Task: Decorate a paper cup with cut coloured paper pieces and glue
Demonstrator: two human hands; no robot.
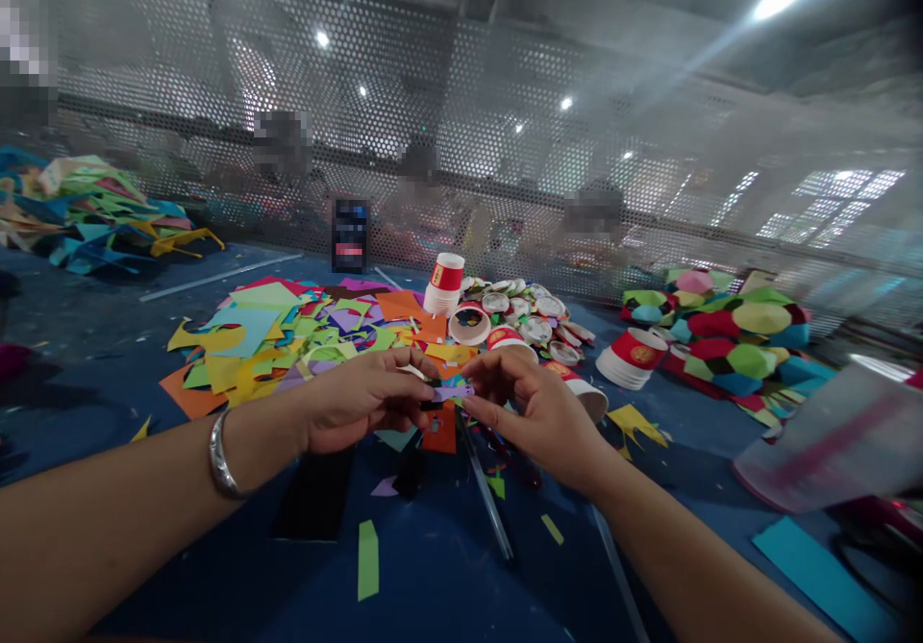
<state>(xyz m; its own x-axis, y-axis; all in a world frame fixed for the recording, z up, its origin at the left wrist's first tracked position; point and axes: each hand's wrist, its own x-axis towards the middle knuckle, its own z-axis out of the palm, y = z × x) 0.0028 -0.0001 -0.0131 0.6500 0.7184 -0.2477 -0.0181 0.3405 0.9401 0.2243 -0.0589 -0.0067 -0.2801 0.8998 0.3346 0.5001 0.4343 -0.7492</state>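
Observation:
Between my two hands is a small purple paper piece (451,393), low over the middle of the blue table. My left hand (371,398), with a silver bangle at the wrist, pinches its left end between thumb and fingers. The thumb and fingertips of my right hand (530,408) close on its right end. Just beneath lie orange paper (439,432) and a pen (488,494). Beyond my hands spreads a heap of coloured paper scraps (245,321). Red and white paper cups (444,284) stand or lie past my fingers.
A pile of round pieces (537,311) lies behind the cups. Coloured paper shapes (750,335) and a translucent container (829,441) are at the right, more scraps (93,210) at the far left. A phone (350,235) leans upright against the perforated screen (505,143).

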